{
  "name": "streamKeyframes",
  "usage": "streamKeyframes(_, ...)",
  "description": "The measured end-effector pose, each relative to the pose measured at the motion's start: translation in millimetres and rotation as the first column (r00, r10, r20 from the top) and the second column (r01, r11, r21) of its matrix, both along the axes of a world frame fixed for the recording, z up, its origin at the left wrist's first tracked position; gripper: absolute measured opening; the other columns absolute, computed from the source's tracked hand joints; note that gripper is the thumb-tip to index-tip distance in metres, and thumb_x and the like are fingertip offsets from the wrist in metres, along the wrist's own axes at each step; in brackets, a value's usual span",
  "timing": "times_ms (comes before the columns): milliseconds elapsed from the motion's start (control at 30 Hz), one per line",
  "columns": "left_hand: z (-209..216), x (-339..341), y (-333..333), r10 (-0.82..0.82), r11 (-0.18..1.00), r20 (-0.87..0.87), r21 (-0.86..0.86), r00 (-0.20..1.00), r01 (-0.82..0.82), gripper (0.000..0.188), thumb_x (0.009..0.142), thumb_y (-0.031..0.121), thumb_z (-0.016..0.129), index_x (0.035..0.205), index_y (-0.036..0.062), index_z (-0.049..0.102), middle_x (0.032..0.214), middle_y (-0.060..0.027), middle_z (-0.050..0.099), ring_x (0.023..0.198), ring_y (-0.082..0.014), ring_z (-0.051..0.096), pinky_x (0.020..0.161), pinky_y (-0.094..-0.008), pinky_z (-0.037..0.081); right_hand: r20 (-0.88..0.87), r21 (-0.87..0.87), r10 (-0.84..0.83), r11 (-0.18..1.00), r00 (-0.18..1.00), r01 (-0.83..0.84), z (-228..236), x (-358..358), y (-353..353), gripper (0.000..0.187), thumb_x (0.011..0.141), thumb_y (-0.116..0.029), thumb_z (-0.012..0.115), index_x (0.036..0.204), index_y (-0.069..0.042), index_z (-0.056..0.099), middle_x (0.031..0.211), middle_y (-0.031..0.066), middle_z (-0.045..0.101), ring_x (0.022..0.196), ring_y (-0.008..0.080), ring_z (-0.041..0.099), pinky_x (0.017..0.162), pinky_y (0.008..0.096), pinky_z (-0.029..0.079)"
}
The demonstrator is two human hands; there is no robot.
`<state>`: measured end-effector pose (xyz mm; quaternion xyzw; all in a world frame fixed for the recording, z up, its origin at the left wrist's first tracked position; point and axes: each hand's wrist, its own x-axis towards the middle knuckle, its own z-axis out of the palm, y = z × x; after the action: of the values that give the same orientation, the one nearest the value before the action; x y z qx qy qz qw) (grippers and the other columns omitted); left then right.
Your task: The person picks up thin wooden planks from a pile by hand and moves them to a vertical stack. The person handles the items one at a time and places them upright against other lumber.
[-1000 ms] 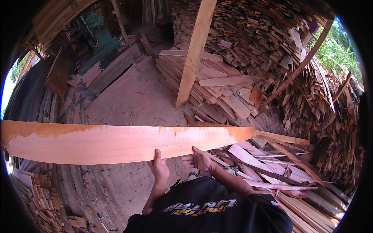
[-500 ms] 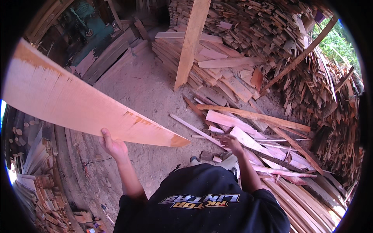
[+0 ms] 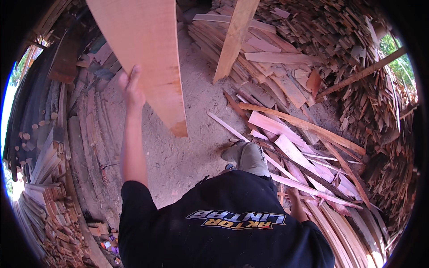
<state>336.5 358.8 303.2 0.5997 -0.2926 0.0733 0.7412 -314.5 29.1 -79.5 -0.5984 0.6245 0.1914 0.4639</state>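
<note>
Swung lengthwise ahead, the plank (image 3: 152,58) rests in the left hand (image 3: 133,91).

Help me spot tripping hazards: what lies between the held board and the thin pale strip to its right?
In the head view, only sandy ground shows between the board in the left hand and the thin pale strip.

Landmark: the post (image 3: 236,42), foot on the ground (image 3: 196,96). Long board (image 3: 149,53) left of post, left hand (image 3: 133,91) at its left edge. Plank pile (image 3: 275,59) behind post, spreading to its right. Offcut heap (image 3: 346,71) farther right of post, beyond that pile. Loose strips (image 3: 295,154) right of post, nearer the person; right hand (image 3: 293,195) among or above them, contact unclear. Poles (image 3: 35,102) far left of post; stacked short pieces (image 3: 56,214) also left, nearer the person.
</note>
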Motion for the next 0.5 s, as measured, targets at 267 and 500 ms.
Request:
streamKeyframes(267, 27.6, 75.6, -96.7, 0.034, 0.99, 0.101, -0.141, 0.994, -0.02, 0.034, 0.089, 0.022, 0.061, 0.108, -0.0053, 0.055, 0.102, -0.0072, 0.06, 0.093, -0.0124, 0.053, 0.084, -0.0266, 0.04, 0.031, 0.189, 0.332, 0.924, 0.943, -0.331, -41.7, 147.4, 21.4, 0.018, 0.084, -0.02, 0.056, 0.084, -0.003, 0.062, 0.074, 0.0081, 0.065, 0.058, 0.0167, 0.064, 0.049, 0.0312, 0.049)
streamKeyframes(500, -3.2, 166.8, -169.8, -0.059, 0.996, 0.12, -0.062, 0.991, 0.067, 0.036, 0.088, 0.023, 0.059, 0.108, -0.0056, 0.056, 0.103, -0.0084, 0.06, 0.094, -0.0152, 0.054, 0.082, -0.0291, 0.042, 0.618, -0.331, 0.22, 0.943, 0.754, -0.004, 56.0, 317.2, -59.9, 0.021, 0.087, -0.016, 0.056, 0.095, 0.002, 0.063, 0.08, 0.0157, 0.064, 0.072, 0.0239, 0.061, 0.068, 0.035, 0.048)
